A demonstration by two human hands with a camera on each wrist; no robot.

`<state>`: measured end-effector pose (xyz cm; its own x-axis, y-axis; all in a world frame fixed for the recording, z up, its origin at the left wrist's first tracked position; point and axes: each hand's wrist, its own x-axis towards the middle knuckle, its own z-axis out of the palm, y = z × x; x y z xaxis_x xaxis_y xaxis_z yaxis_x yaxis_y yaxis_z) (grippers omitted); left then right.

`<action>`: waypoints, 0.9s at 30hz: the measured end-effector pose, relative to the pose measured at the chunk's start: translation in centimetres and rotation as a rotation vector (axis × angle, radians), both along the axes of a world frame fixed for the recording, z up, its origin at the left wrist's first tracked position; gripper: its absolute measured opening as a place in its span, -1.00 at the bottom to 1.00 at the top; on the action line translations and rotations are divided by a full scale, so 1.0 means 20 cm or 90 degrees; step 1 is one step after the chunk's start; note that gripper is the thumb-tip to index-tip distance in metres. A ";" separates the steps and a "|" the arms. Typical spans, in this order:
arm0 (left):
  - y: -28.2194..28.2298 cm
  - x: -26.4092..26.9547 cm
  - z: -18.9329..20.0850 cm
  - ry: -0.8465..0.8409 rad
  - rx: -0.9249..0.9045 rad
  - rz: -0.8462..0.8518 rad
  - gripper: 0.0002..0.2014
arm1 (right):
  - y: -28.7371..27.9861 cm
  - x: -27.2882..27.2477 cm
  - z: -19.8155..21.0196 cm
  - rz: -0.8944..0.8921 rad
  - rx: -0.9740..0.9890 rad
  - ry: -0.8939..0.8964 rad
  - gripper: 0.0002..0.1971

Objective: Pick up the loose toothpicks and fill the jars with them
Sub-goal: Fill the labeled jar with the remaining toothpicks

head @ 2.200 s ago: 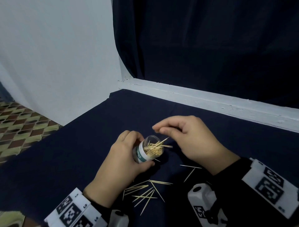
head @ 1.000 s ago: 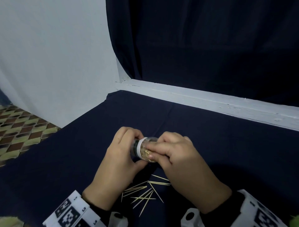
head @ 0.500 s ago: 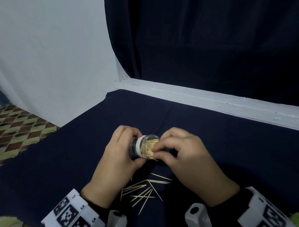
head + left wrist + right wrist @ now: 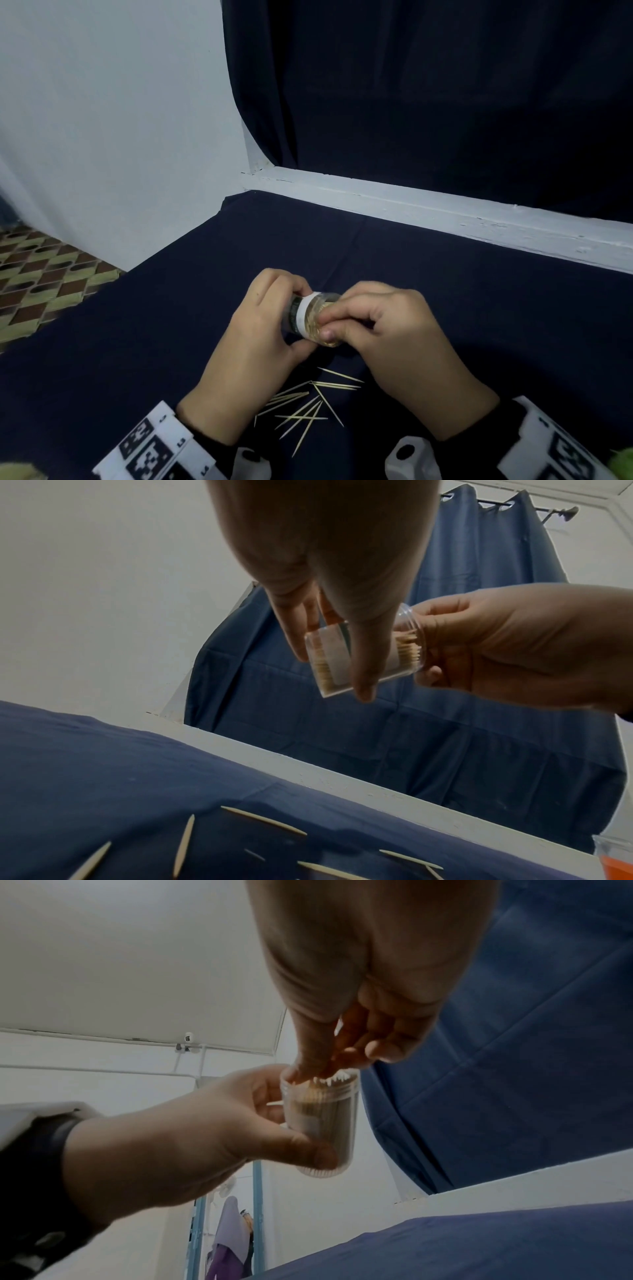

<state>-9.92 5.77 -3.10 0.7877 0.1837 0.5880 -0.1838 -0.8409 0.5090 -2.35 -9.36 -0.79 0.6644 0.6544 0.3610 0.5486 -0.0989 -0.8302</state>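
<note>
A small clear jar with a white label band, packed with toothpicks, is tilted with its mouth to the right above the dark cloth. My left hand grips its body between fingers and thumb. My right hand has its fingertips bunched at the mouth, pinching the toothpick ends there. The right wrist view shows the jar with the right fingertips on the pale toothpick tips. Several loose toothpicks lie on the cloth below and between my wrists; some of these toothpicks show in the left wrist view.
The table is covered by a navy cloth; its left edge drops to a patterned floor. A white ledge and a dark curtain stand behind. An orange-filled clear container shows at the left wrist view's lower right.
My right hand came from above the jar down onto its mouth. Toothpicks that stuck out of the mouth now sit inside. My left hand has kept its hold.
</note>
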 end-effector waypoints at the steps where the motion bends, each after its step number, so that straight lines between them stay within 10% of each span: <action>1: 0.01 0.00 0.00 -0.003 -0.002 0.005 -0.61 | -0.01 0.01 0.00 0.012 -0.002 -0.007 -0.67; 13: 0.02 -0.01 -0.01 -0.002 -0.001 0.021 -0.58 | 0.01 0.00 -0.04 -0.044 -0.038 -0.310 -0.84; 17: 0.04 -0.01 -0.01 0.014 -0.010 0.047 -0.54 | -0.10 0.12 0.06 -0.131 0.006 -0.253 -0.94; 23: 0.05 -0.01 -0.01 0.020 -0.042 0.065 -0.51 | -0.24 0.39 0.02 -0.119 -0.684 -0.080 -0.31; 27: 0.05 -0.01 0.00 0.018 -0.027 0.069 -0.49 | -0.19 0.42 -0.12 -0.007 -0.796 -0.099 -0.15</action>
